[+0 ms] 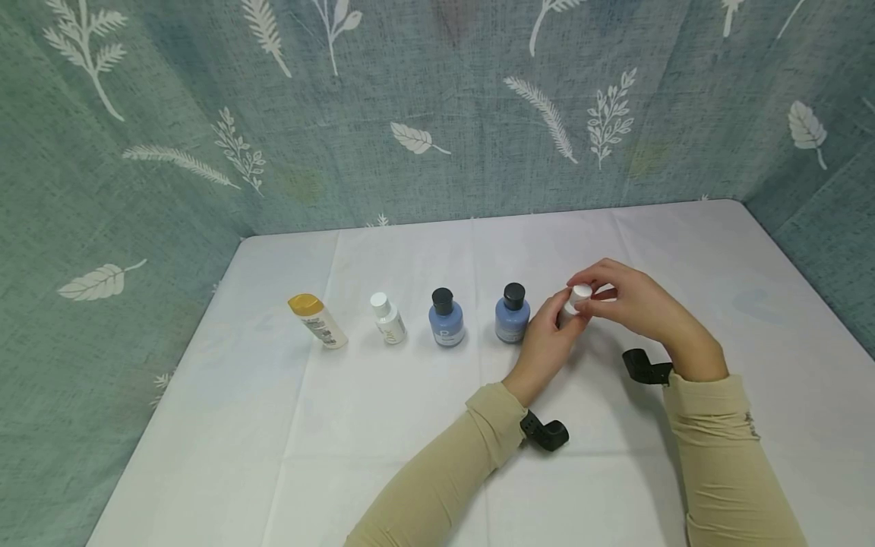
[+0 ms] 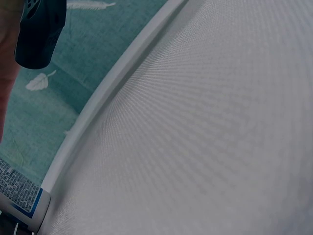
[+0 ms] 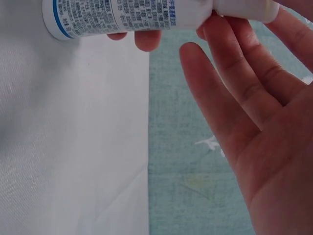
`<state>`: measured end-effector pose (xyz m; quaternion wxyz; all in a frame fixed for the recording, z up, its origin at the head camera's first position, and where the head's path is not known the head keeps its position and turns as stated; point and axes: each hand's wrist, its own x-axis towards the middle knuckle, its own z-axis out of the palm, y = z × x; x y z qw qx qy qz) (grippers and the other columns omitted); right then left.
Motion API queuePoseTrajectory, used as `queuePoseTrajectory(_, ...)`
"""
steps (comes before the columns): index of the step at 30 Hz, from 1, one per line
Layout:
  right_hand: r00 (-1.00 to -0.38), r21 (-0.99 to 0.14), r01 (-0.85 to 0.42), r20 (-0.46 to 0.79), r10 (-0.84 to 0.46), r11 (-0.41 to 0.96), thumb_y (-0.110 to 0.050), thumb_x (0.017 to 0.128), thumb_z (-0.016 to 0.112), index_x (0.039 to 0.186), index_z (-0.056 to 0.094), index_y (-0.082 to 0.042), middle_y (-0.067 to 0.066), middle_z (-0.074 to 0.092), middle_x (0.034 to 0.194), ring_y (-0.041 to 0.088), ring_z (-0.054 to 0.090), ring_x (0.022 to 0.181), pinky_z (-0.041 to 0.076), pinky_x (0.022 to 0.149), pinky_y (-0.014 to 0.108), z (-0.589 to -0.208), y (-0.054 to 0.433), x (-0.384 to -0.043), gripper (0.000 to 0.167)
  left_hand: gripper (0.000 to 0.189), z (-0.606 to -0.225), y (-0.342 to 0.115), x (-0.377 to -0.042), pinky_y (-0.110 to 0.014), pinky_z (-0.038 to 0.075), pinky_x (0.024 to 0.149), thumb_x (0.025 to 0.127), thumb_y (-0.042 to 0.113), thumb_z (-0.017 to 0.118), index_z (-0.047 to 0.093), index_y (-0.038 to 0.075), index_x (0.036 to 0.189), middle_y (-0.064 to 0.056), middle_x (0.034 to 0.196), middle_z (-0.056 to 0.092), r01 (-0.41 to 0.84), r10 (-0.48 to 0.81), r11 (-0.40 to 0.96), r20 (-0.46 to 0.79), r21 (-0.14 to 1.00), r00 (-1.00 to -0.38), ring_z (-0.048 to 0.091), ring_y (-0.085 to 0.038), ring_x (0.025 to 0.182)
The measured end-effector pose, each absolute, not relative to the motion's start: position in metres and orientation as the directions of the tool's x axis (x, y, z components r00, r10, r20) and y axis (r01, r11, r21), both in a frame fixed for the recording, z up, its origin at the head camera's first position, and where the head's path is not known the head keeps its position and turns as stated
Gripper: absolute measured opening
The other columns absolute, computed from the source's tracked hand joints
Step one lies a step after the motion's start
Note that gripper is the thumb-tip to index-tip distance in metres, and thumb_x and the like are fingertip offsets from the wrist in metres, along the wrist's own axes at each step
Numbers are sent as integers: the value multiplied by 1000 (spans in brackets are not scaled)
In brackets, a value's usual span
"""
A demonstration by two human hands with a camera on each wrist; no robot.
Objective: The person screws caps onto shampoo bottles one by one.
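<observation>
On the right half of the table, my left hand (image 1: 547, 342) grips the body of a small white bottle (image 3: 122, 14), which stands at the tablecloth. Fingers and thumb of my right hand (image 1: 642, 304) pinch its white cap (image 1: 582, 292) from above. Printed text and a blue stripe near the base show on the bottle in the right wrist view. Only the bottle's lower end (image 2: 27, 193) appears in the left wrist view, at the lower left corner. Left of my left hand stands a blue bottle with a black cap (image 1: 512, 319).
Further left stand a second blue bottle with a black cap (image 1: 447, 327), a white bottle with a white cap (image 1: 390, 323) and a cream bottle with a yellow cap (image 1: 324, 327). The white tablecloth (image 1: 383, 410) reaches back to a green leaf-patterned curtain (image 1: 465, 175).
</observation>
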<state>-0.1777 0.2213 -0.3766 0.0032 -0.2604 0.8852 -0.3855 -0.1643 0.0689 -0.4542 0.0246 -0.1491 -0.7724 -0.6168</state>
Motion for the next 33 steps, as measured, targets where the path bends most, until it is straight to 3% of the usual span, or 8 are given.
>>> queuePoseTrajectory(10, -894, -704, -388, 131, -428, 594, -12, 81, 65, 110, 58, -10, -1, 54, 100, 14, 50, 94, 45, 83, 35, -377, 226, -178, 29, 39, -454, 70, -164, -21, 35, 93, 87, 30, 57, 51, 26, 125, 11, 121, 50, 268, 193, 186, 232, 945, -953, 43, 0, 112)
queuePoseTrajectory(23, -928, -732, -287, 52, -370, 617, -21, 81, 65, 107, 58, -14, 0, 57, 101, 17, 53, 96, 44, 81, 38, -376, 224, -179, 27, 38, -455, 70, -165, -22, 35, 93, 87, 30, 57, 51, 27, 124, 12, 121, 50, 272, 192, 166, 240, 948, -952, 43, 0, 111)
queuePoseTrajectory(26, -926, -724, -300, 64, -373, 621, -17, 81, 65, 107, 58, -15, -1, 57, 102, 16, 53, 96, 44, 80, 37, -376, 224, -178, 27, 37, -445, 69, -160, -23, 35, 93, 87, 25, 58, 52, 22, 123, 6, 121, 52, 257, 186, 159, 227, 953, -956, 44, -3, 111)
queuePoseTrajectory(33, -875, -716, -416, 147, -462, 561, -7, 83, 60, 112, 56, -6, 6, 56, 106, 20, 51, 96, 43, 83, 43, -375, 225, -177, 29, 38, -453, 71, -165, -22, 35, 93, 87, 31, 57, 51, 26, 124, 9, 122, 51, 269, 184, 172, 237, 948, -954, 44, -1, 111)
